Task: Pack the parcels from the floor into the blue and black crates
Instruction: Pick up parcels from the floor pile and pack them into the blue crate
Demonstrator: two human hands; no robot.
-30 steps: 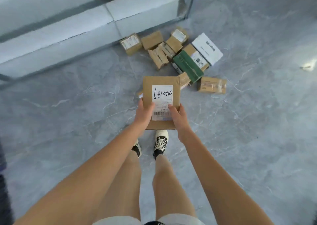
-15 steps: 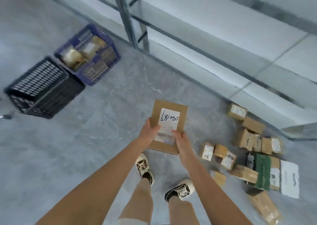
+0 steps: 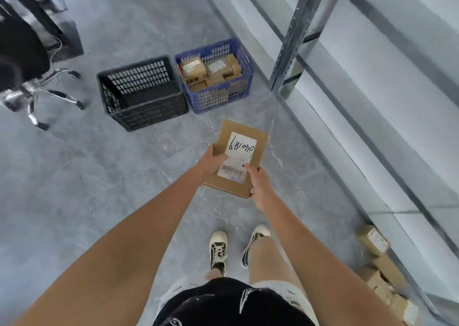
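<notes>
Parcels are what we are moving, and one flat cardboard parcel (image 3: pixel 239 158) sits in the middle of the frame, carried above the floor (image 3: pixel 99 189) in both our hands. Our left hand (image 3: pixel 211 160) grips its left edge with the thumb on top, and our right hand (image 3: pixel 258 179) holds the near right corner, fingers (image 3: pixel 248 168) curled onto the white label with its handwritten number and barcode. In the upper middle of the frame the blue crate (image 3: pixel 244 77) already holds several brown taped boxes, while the black crate (image 3: pixel 124 94) touching its left side looks empty as far as we can see. More parcels (image 3: pixel 380 263) lie at the lower right beside the metal shelving (image 3: pixel 293 27), so we judge the job partly done. Both crates are rigid slotted plastic; the parcel is thin, matte and rectangular, and the floor is smooth grey veined tile.
</notes>
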